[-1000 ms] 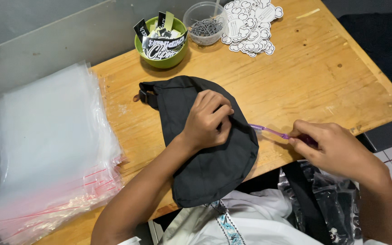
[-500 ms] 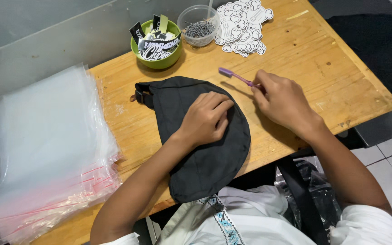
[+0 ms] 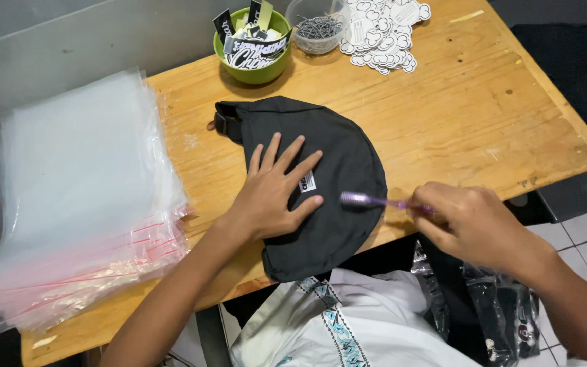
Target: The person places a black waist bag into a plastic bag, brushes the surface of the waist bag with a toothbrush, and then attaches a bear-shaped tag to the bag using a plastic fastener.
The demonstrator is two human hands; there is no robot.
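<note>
My left hand [image 3: 276,194] lies flat, fingers spread, on the black half-round fabric pouch [image 3: 321,183] in the middle of the wooden surface [image 3: 456,115]. My right hand [image 3: 473,221] is closed around a purple toothbrush [image 3: 368,200], its bristles touching the pouch's right edge. I judge the brushing partly done; I cannot tell how much fabric remains. Left of the pouch sits a stack of clear zip bags [image 3: 76,197]; behind it, a green bowl of tags [image 3: 253,47].
</note>
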